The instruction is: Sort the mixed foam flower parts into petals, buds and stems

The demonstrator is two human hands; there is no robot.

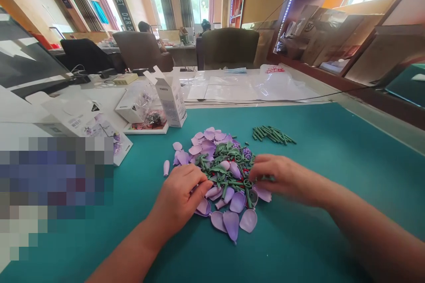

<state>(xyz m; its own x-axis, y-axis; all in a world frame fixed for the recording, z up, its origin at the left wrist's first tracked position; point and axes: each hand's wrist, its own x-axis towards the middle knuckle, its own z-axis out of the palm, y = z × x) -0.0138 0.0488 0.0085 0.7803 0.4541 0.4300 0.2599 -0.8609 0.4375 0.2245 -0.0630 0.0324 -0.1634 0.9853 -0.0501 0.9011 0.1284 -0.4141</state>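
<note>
On the green mat lies a mixed heap of plastic flower parts. Pale purple petals (pixel 231 225) spread around its edges, and green leaf and stem parts (pixel 221 168) fill the middle, with a few red bits among them. My left hand (pixel 182 192) rests against the heap's left side, fingers curled together; what they hold, if anything, is hidden. At the right side my right hand (pixel 282 177), slightly blurred, has its fingers closed around a green stem piece (pixel 270 178), mostly covered by the hand. Beyond it, short green stems (pixel 274 135) lie in a separate bunch.
Opened white boxes (pixel 171 97) and a box with a flower picture (pixel 109 135) stand at the back left beside a white tray (pixel 148 131). Clear plastic bags (pixel 282 82) lie behind the green mat (pixel 332 150). Two people sit farther back among chairs (pixel 227 51).
</note>
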